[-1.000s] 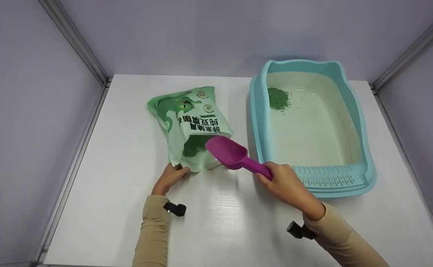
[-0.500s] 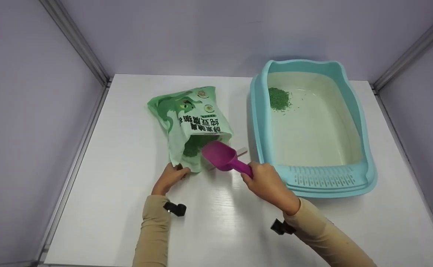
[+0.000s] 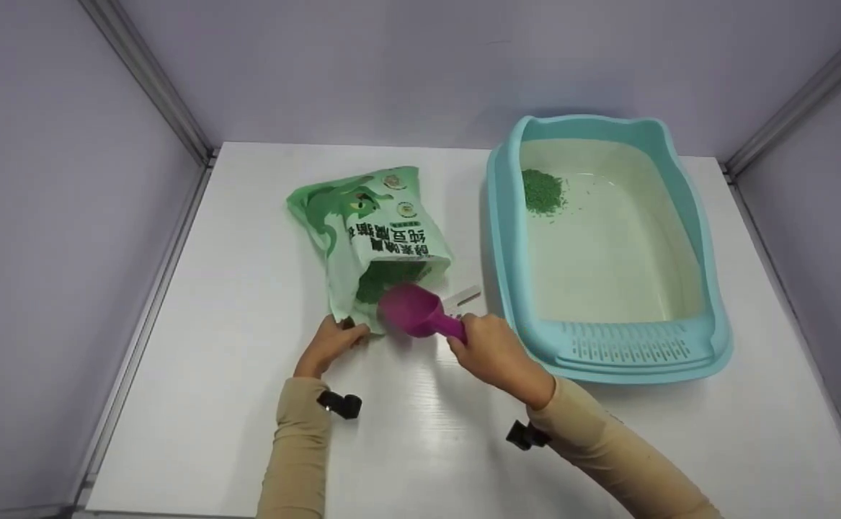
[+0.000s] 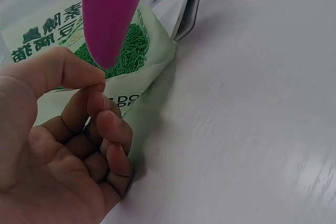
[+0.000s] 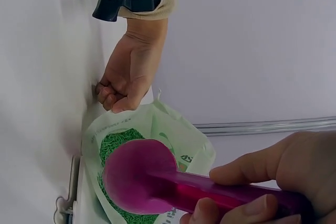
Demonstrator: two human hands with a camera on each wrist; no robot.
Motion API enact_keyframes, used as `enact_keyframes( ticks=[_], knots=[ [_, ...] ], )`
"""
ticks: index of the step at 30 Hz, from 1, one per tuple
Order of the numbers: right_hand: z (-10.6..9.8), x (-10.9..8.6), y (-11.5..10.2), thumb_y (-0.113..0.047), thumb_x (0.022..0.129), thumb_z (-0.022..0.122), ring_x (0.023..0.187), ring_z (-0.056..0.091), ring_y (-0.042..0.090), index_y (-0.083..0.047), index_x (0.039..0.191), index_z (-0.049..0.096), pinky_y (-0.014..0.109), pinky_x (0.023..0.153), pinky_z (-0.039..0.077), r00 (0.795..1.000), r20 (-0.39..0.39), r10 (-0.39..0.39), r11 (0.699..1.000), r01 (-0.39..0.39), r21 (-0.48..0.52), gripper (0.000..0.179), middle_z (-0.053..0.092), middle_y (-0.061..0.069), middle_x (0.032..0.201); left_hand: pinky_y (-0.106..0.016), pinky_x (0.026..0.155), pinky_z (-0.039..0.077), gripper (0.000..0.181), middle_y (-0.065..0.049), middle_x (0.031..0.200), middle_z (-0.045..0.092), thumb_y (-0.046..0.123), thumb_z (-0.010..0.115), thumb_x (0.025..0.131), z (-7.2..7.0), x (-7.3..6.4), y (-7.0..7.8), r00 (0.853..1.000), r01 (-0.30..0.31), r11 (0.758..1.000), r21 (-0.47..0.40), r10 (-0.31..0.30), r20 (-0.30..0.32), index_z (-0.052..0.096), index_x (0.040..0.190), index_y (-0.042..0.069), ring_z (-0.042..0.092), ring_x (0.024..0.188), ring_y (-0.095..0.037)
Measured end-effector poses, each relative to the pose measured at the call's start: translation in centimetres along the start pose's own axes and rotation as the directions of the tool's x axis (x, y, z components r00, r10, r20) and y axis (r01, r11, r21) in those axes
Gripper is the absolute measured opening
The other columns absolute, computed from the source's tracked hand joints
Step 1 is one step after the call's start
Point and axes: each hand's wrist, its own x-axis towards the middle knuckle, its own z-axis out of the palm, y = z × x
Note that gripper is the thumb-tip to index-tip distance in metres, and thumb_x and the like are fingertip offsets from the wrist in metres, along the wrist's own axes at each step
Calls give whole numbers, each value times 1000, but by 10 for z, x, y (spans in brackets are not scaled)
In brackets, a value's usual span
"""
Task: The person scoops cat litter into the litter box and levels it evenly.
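Note:
A green and white bag of cat litter lies on the table, its mouth toward me, with green pellets inside. My left hand pinches the edge of the bag's mouth between thumb and forefinger, the other fingers curled below. My right hand grips the handle of a magenta scoop. The scoop's bowl hangs at the bag's mouth, overlapping the pellets in both wrist views. From the right wrist view, the bowl's underside hides part of the opening.
To the right stands a turquoise litter box with a small heap of green pellets at its left inner wall. A clip with metal parts lies beside the bag's mouth, partly behind the scoop in the head view. Walls enclose the table's back and sides.
My right hand has carried the scoop left and slightly down, to the lower edge of the bag's mouth, uncovering part of the clip. My left hand and the bag stay in place.

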Motion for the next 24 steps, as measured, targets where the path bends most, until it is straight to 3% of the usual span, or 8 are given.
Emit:
enact_keyframes(
  ticks=[9,17,24],
  knots=[
    [8,7,-9,-14,85,64,53,36,17,-2,61,52,30,47,29,995,88,53,998,-49,-39,29,42,4,56,-26,71,42,20,3,75,50,15,64,80,0,0,1,1000,8,1000,-4,-8,-9,45,88,11,48,74,-14],
    [11,10,-14,-13,83,63,54,42,20,-4,59,51,37,47,34,994,104,37,998,-30,-61,28,57,14,60,-27,68,42,17,2,70,50,15,63,80,-1,-3,5,1000,1,1000,21,-1,-13,46,81,12,47,70,-15],
    [16,16,-19,-13,86,61,54,44,21,-3,61,52,35,48,35,988,141,58,998,-54,-27,29,56,14,60,-28,72,38,28,2,81,43,16,64,81,-1,1,0,1000,5,999,43,-4,-29,46,101,8,44,81,-15]
  ],
)
